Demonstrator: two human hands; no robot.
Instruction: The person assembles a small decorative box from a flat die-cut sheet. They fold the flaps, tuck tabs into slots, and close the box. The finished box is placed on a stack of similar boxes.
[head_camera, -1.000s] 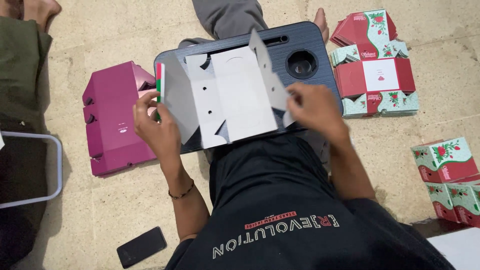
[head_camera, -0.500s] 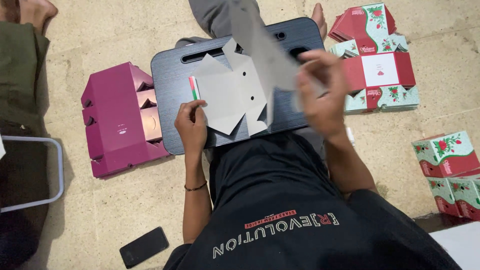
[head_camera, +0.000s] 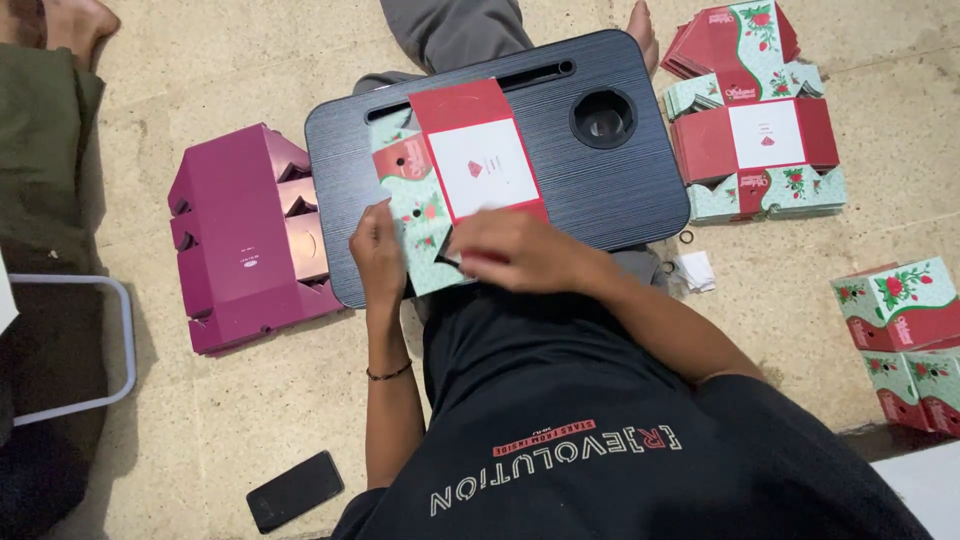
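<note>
A flat red and mint-green cardboard box blank (head_camera: 470, 165) with a white panel lies printed side up on the dark lap tray (head_camera: 610, 190). My left hand (head_camera: 378, 248) holds its left green flap near the tray's front edge. My right hand (head_camera: 510, 252) presses down on the blank's near edge, fingers over the card. Both hands touch the same blank.
A stack of magenta box blanks (head_camera: 245, 240) lies on the floor left of the tray. More red and green blanks (head_camera: 760, 130) are piled at the right, with folded boxes (head_camera: 900, 305) further right. A black phone (head_camera: 295, 490) lies by my left elbow. Another person's feet show at the top.
The blank has been turned over from its plain white inside to its printed side and laid flat on the tray. Both hands have come down to its near edge.
</note>
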